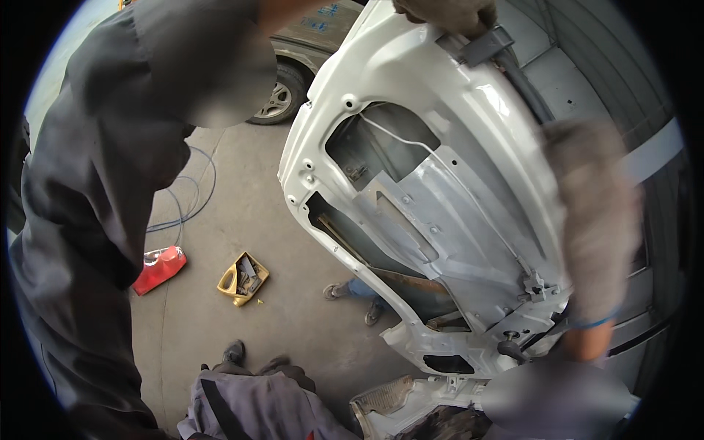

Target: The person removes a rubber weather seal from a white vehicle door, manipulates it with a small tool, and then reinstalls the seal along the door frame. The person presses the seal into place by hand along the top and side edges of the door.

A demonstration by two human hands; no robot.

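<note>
A large white car body panel (411, 81) stands in front of me, its inner side showing cut-out openings, bare grey metal and a thin white line. My left hand (447, 13), gloved, reaches over from the left to the panel's upper edge. Its fingers curl at a grey block-like piece (488, 45) there. My right hand (594, 198), also gloved, lies along the panel's right edge, smeared by motion. Its fingers cannot be made out. Near the panel's lower right corner sits a small metal latch-like fitting (535, 284). The top of my left hand is cut off by the frame.
On the floor lie a red container (163, 270), a cut-open yellow jug (229, 282) with small metal parts, and a blue hose (209, 194). A car wheel (282, 95) is at the far left. Another person's leg (359, 288) shows behind the panel. Ribbed wall stands right.
</note>
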